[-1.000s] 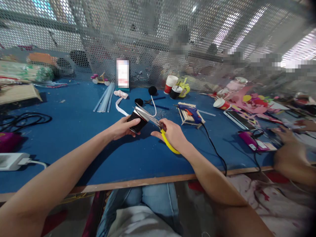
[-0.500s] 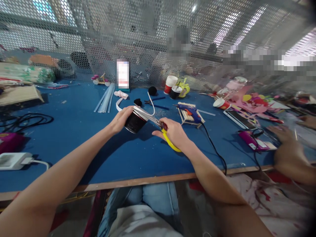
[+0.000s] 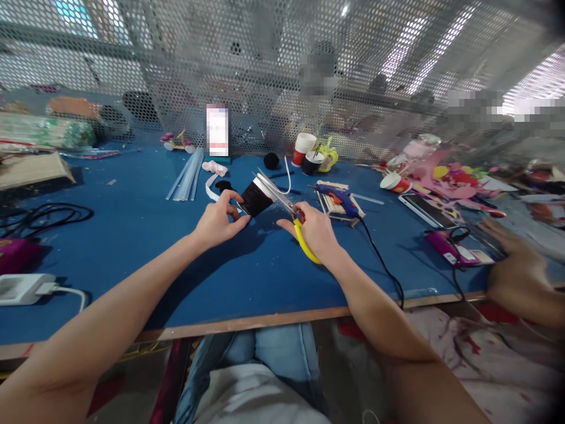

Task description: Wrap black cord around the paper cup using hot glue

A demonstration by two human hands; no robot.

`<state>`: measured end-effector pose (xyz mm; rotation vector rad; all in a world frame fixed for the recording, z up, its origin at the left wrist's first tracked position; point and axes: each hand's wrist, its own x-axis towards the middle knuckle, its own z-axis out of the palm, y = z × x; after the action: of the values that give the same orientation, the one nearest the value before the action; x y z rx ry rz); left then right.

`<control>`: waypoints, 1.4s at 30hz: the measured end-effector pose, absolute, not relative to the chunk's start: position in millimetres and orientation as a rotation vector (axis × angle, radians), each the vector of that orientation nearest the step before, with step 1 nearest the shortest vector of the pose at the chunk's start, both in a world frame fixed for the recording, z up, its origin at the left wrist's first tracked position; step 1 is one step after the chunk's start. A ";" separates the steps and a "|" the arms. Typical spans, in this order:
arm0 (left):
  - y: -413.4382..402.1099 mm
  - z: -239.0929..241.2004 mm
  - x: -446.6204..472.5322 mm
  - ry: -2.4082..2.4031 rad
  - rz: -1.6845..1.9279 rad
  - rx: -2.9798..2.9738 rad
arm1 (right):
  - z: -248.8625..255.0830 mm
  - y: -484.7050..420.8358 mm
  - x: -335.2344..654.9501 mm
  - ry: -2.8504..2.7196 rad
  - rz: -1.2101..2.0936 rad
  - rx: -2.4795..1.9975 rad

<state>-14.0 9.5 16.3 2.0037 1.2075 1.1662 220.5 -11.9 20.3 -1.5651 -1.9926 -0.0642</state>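
Observation:
In the head view, my left hand point(image 3: 222, 219) grips the lower end of a black paper cup point(image 3: 256, 199), which is tilted with its white rim toward the upper right. My right hand point(image 3: 314, 229) holds yellow-handled scissors point(image 3: 304, 242), their blades lying along the cup's rim. A thin white strip point(image 3: 289, 175) curls up from the rim beside the blades. Behind the cup are pliers with dark blue handles point(image 3: 289, 189), partly hidden, and a black pom-pom point(image 3: 271, 161). A small black tuft point(image 3: 223, 186) lies just beyond my left hand.
A blue glue gun point(image 3: 338, 197) rests on a small stick rack, its cord running to the table edge. Glue sticks point(image 3: 188, 175), stacked paper cups point(image 3: 303, 148) and a phone point(image 3: 218, 131) stand farther back. At right, a co-worker's hand point(image 3: 514, 259) is near a purple box point(image 3: 454, 249).
My left hand has shifted from the cup's rim to its lower end. The cup has tipped further and moved slightly right; the scissors remain at its rim.

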 end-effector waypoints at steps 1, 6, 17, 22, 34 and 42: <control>11.3 15.8 -14.8 1.261 1.146 1.980 | 20.0 -11.7 220.6 -1.993 -0.074 -1.556; 22.9 11.9 -19.3 1.353 1.083 1.858 | 18.2 -11.6 218.2 -2.022 -0.092 -1.469; 14.4 9.8 -5.4 0.802 1.006 1.310 | 17.1 -15.4 213.2 -2.104 -0.003 -1.408; 12.4 8.2 -3.5 0.866 0.986 1.378 | 16.2 -14.9 212.3 -2.094 0.053 -1.389; 17.3 2.4 -6.7 0.833 1.022 1.285 | 21.6 -21.2 210.5 -2.139 0.030 -1.507; 20.1 5.4 -8.1 0.757 0.911 1.081 | 21.3 -20.1 211.2 -2.151 0.049 -1.501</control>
<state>-8.1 20.1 5.4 1.0806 0.7571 0.9114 211.2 -20.1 21.3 -1.5013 -2.1506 0.0493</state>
